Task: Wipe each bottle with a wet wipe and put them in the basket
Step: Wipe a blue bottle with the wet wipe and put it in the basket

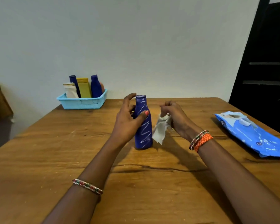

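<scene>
Both forearms, bangled at the wrists, reach over the brown wooden table [39,159] to a dark blue plastic bottle with white zigzag marks [143,126].
Left hand [128,117] grips the bottle's upper body, thumb across the front; bottle stands upright mid-table. Right hand [173,117] pinches a crumpled white wet wipe [160,130], just beside the bottle, apparently not touching. Light blue plastic basket [82,101] sits at the far left edge, already holding several bottles. Blue wipe packet [252,135] lies right. Risk: wiping pressure against a one-handed hold could tip or spin the bottle; a wet surface may slip during the long carry to the crowded basket.
</scene>
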